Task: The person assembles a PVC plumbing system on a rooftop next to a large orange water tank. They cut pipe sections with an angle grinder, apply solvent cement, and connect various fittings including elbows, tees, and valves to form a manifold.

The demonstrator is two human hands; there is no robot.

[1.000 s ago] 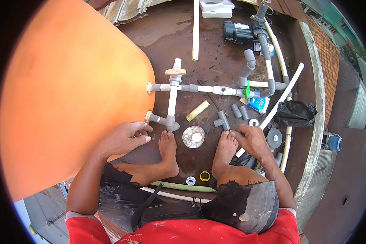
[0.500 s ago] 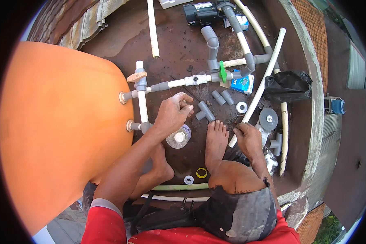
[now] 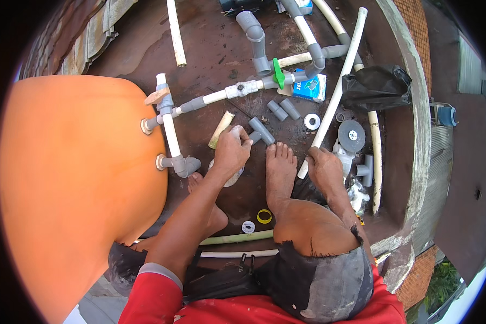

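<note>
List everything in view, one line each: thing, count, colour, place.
Tank: one, orange, left.
Pipe assembly: one, white and grey, on the tank's side.
Valve handle: one, green, top centre.
Tee fitting: one, grey, at the left hand's fingertips.
Short couplings: two, grey, above the tee.
Tape roll: one, white, right of the couplings.
Long pipe: one, white, slanting from top right to the right hand.
Bag: one, black, right.
Cutting disc: one, grey, right.
Ring: one, yellow, near the feet.
Left hand: touching the tee fitting.
Right hand: resting at the long pipe's lower end.
</note>
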